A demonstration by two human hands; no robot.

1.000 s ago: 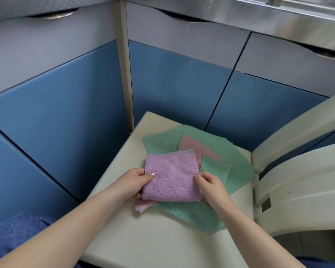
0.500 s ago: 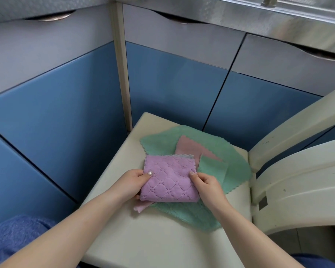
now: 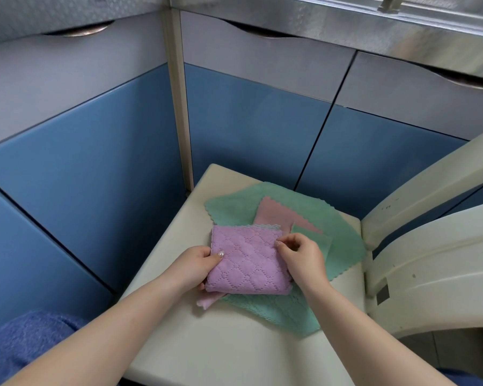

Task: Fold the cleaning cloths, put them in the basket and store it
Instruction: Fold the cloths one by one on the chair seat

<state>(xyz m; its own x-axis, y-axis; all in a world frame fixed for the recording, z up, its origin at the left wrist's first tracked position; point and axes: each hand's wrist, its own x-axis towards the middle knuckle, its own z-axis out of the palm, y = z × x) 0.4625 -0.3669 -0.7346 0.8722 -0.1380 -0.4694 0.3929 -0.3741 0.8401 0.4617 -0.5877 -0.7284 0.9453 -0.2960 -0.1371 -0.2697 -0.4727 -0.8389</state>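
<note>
My left hand grips the left edge of the folded purple cloth, and my right hand pinches its right edge, holding it over the pile on the counter. I judge one cloth nearly folded. The green cloths and a pink cloth lie unfolded beneath. No basket shows, and the overlapping pile hides how many cloths remain.

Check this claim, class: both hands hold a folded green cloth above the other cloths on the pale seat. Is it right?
Not quite. The head view shows the left hand and right hand holding a folded purple cloth, not a green one. The green cloths lie under it on the pale seat.
</note>
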